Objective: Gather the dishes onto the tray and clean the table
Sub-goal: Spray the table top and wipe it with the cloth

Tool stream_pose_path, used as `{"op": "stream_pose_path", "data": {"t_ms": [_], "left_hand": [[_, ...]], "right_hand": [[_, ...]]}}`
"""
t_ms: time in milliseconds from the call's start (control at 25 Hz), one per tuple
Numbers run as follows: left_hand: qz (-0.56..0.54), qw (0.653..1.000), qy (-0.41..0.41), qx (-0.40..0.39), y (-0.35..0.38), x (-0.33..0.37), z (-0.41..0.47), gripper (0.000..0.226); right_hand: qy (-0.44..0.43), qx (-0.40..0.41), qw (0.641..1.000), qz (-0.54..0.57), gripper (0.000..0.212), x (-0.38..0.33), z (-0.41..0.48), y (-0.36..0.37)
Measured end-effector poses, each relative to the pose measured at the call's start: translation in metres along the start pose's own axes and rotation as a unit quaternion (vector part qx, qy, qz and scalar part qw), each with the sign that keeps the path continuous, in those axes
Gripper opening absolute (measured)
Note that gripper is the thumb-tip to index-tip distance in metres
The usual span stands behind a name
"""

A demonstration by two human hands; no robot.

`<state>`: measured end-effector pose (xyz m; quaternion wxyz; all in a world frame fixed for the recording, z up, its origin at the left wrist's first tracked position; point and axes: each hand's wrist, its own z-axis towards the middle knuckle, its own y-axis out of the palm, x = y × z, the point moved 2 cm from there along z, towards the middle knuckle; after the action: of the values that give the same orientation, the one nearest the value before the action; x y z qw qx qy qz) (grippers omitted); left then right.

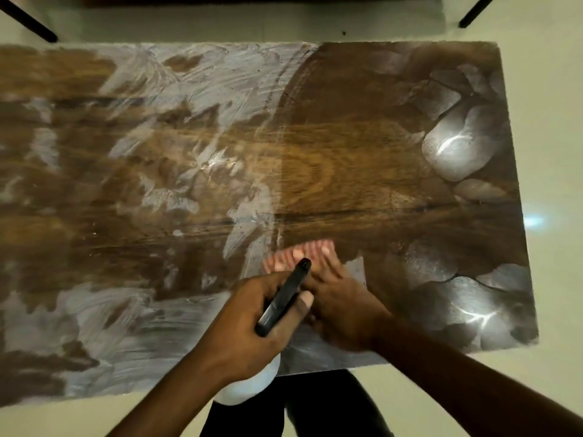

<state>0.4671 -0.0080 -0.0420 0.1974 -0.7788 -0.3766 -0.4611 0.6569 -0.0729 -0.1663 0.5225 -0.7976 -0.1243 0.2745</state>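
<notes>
The wooden table (347, 137) fills most of the view, its long edge running left to right; whitish streaky smears (195, 89) cover the left half and the near strip, while the middle-right part shows bare brown grain; rounded wet-looking patches (457, 146) lie along the right edge, two of them catching bright glints of light.

Near the near edge, a little right of centre, the left hand (252, 320) is curled round a spray bottle (284, 298); its black head points away toward the far side, and the white body shows below the wrist, hanging past the table's edge.

Just beside it on the right, the right hand (340, 307) rests on a pink cloth (303, 250) that lies on the tabletop; the fingers look laid fairly flat over the cloth, pressing rather than gripping, though the hand is blurred; the cloth's far edge sticks out beyond the fingertips, at the border between smeared and bare wood.

Below the near edge the person's dark trousers (315, 405) show against a pale floor (552, 89); two black legs (28, 20) slant in at the far corners.
</notes>
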Motion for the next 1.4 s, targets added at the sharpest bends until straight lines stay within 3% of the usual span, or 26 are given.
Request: {"op": "stream_pose_path", "data": {"t_ms": [80,160,200,280,360,400,440,480,560,600,680,720,840,960,1000,1040,1120,1240,1320,1400], "left_hand": [[0.007,1.0,-0.008,-0.006,0.007,-0.006,-0.013,0.031],[0.023,1.0,-0.014,-0.004,0.015,-0.014,-0.029,0.04],[0.018,1.0,-0.014,0.0,0.02,-0.019,-0.036,0.044],[0.005,1.0,-0.018,0.009,0.034,-0.024,-0.055,0.044],[0.009,1.0,-0.011,0.02,0.048,-0.031,-0.071,0.041],[0.009,1.0,-0.007,0.027,0.053,-0.034,-0.08,0.041],[0.01,0.999,-0.006,0.039,0.057,-0.037,-0.087,0.042],[0.008,0.999,-0.008,0.05,0.06,-0.04,-0.092,0.042],[0.009,0.998,-0.008,0.07,0.064,-0.043,-0.102,0.036],[0.015,0.997,-0.007,0.074,0.066,-0.044,-0.106,0.031],[0.021,0.997,-0.009,0.074,0.069,-0.052,-0.113,0.035],[0.029,0.997,-0.013,0.071,0.068,-0.057,-0.116,0.041],[0.057,0.996,-0.009,0.069,0.072,-0.065,-0.123,0.038],[0.057,0.996,-0.01,0.074,0.072,-0.072,-0.13,0.036],[0.051,0.995,-0.01,0.08,0.07,-0.073,-0.133,0.039],[0.046,0.995,-0.009,0.088,0.066,-0.076,-0.137,0.042],[0.043,0.995,-0.005,0.093,0.071,-0.076,-0.139,0.038],[0.022,0.976,-0.009,0.216,0.078,-0.076,-0.147,0.039],[0.028,0.977,0.003,0.212,0.059,-0.084,-0.152,0.041],[0.003,0.99,0.003,0.14,0.031,-0.089,-0.162,0.041]], "right_hand": [[-0.091,-0.018,0.995,-0.046,0.084,-0.004,-0.071,0.013],[-0.1,-0.036,0.992,-0.075,0.079,0.034,-0.106,0.005],[-0.061,-0.032,0.996,-0.064,0.076,0.056,-0.107,-0.003],[0.114,0.05,0.992,0.018,0.069,0.084,-0.086,-0.021],[0.328,0.129,0.93,0.109,0.07,0.071,-0.048,-0.028],[0.379,0.139,0.906,0.127,0.07,0.048,-0.032,-0.022],[0.369,0.145,0.909,0.125,0.07,0.015,-0.022,-0.011],[0.306,0.139,0.935,0.112,0.071,-0.021,-0.02,0.004],[0.116,0.096,0.985,0.084,0.076,-0.087,-0.046,0.036],[0.056,0.084,0.993,0.054,0.078,-0.1,-0.07,0.049],[0.04,0.074,0.996,0.007,0.077,-0.085,-0.116,0.062],[0.08,0.08,0.993,0.018,0.075,-0.068,-0.138,0.063],[0.302,0.155,0.936,0.094,0.066,-0.015,-0.195,0.055],[0.538,0.206,0.804,0.144,0.069,-0.022,-0.179,0.055],[0.581,0.213,0.772,0.146,0.07,-0.042,-0.156,0.056],[0.587,0.217,0.766,0.149,0.071,-0.069,-0.129,0.058],[0.498,0.227,0.824,0.146,0.071,-0.139,-0.079,0.067],[0.189,0.181,0.962,0.08,0.08,-0.21,-0.041,0.083],[-0.011,0.135,0.99,0.034,0.075,-0.192,-0.036,0.077],[-0.073,0.076,0.995,-0.001,0.072,-0.139,-0.036,0.06]]}}
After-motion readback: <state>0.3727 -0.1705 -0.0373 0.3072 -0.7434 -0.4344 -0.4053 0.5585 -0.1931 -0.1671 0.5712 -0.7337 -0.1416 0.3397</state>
